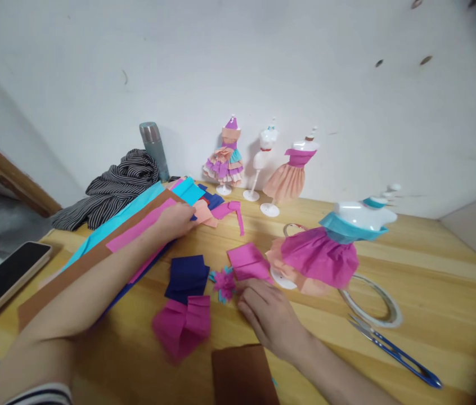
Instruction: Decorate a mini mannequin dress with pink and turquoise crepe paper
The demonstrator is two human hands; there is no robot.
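Paper flower (pixel 224 282): pink petals edged with turquoise, lying on the wooden table (pixel 423 253); the landmark for the places below.
Right hand (pixel 269 315): just right of the flower, fingers curled, thumb and forefinger at its edge; whether they pinch it cannot be told.
Left hand (pixel 178 219): beyond the flower and to its left, over the paper strips, beside a peach paper piece (pixel 205 212); fingertips hidden, grip cannot be told.
Cut papers: navy square (pixel 186 278) just left of the flower; folded magenta piece (pixel 183 329) nearer and left; pink rectangle (pixel 248 260) just beyond, to the right; brown sheet (pixel 242 374) on the near side.
Long strips: turquoise strip (pixel 107 228) and brown strip (pixel 64 284), left of the flower.
Dress forms: one in a turquoise bodice and magenta skirt (pixel 326 253), right of the flower; three smaller-looking dress forms (pixel 291 174) well beyond it.
Tools: tape roll (pixel 395 316) and blue-handled thread snips (pixel 402 354), well to the flower's right.
Far left of flower: phone (pixel 5 281), striped cloth (pixel 120 185), metal flask (pixel 153 149).
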